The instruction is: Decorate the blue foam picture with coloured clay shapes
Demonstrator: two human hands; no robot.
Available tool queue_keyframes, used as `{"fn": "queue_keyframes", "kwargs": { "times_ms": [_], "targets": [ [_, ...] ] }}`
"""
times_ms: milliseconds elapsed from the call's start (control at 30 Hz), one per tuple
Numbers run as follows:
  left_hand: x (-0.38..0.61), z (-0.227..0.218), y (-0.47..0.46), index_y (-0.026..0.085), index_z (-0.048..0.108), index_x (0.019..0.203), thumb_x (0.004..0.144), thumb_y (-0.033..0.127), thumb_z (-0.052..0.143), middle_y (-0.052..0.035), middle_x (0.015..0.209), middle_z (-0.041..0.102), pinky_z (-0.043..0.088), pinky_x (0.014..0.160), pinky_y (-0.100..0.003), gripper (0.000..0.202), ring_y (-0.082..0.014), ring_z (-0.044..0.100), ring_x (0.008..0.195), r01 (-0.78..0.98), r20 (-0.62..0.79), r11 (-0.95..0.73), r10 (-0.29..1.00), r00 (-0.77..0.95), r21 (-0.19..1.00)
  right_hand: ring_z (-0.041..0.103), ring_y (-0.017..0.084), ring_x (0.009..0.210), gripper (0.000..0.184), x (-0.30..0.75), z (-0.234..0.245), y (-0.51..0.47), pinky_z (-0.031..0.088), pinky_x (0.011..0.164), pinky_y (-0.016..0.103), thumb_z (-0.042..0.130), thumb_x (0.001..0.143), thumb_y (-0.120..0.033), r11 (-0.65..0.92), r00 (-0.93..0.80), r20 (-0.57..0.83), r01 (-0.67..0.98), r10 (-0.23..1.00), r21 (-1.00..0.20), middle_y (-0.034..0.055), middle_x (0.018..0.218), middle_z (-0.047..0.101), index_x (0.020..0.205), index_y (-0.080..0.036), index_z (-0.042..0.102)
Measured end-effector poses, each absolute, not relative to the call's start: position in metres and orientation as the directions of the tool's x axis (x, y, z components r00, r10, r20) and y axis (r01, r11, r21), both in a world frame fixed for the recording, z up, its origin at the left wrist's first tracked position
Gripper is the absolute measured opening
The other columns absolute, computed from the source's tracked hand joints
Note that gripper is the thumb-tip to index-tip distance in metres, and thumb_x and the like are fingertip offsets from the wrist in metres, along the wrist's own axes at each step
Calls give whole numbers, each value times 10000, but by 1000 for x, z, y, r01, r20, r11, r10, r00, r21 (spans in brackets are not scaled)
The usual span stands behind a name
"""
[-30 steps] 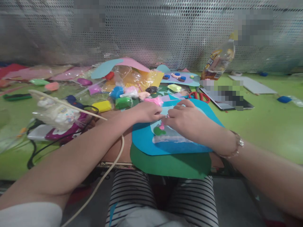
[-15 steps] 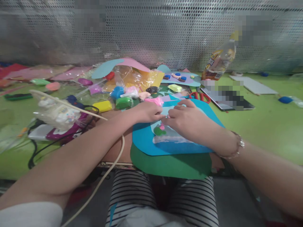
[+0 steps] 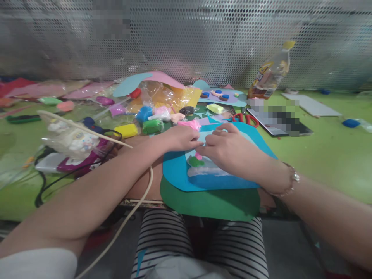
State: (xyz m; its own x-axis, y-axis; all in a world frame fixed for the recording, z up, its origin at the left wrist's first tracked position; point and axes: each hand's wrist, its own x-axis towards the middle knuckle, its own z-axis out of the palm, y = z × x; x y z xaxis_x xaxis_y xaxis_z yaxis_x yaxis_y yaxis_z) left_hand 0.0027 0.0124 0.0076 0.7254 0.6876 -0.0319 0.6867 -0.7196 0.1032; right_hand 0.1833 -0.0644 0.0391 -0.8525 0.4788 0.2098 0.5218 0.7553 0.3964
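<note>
Both hands meet over a blue card that carries a paler panel, a white strip and a green clay patch. A small pink clay piece sits at the top of the green patch. My right hand is closed, its fingertips pinched just above the pink piece; whatever they hold is hidden. My left hand rests on the card's upper left with curled fingers, its tips close to the right ones. I cannot make out anything in it. Behind it lies a pink clay lump.
Under the blue card lies a green sheet. Red-handled scissors, a tablet-like device and a drink bottle are beyond the right hand. Several clay packs, including a yellow one, lie left. A cream cord crosses my left forearm.
My right fingertips have shifted slightly left and down above the pink piece. My left hand and the card stay nearly still.
</note>
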Motion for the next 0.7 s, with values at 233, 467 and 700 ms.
{"fn": "queue_keyframes", "kwargs": {
  "times_ms": [233, 467, 700],
  "targets": [
    [3, 8, 13, 178, 610, 777, 840, 388, 407, -47, 776, 638, 282, 537, -264, 299, -168, 542, 677, 689, -29, -718, 690, 724, 99, 483, 153, 725, 280, 183, 37, -62, 245, 801, 352, 426, 906, -99, 766, -855, 188, 516, 483, 383, 10, 735, 580, 874, -230, 672],
    [3, 8, 13, 177, 592, 764, 846, 388, 404, -44, 750, 620, 265, 528, -262, 294, -157, 519, 655, 688, -38, -719, 688, 724, 93, 504, 149, 750, 239, 183, 36, -61, 258, 818, 348, 492, 888, -110, 756, -851, 183, 522, 492, 395, 8, 808, 612, 964, -252, 669],
    [4, 8, 13, 177, 563, 720, 846, 392, 398, -39, 718, 601, 252, 513, -267, 299, -153, 504, 632, 693, -44, -716, 692, 720, 78, 509, 159, 732, 204, 185, 34, -60, 257, 812, 352, 523, 888, -174, 734, -833, 176, 547, 525, 402, 8, 794, 609, 965, -280, 680]
  ]
}}
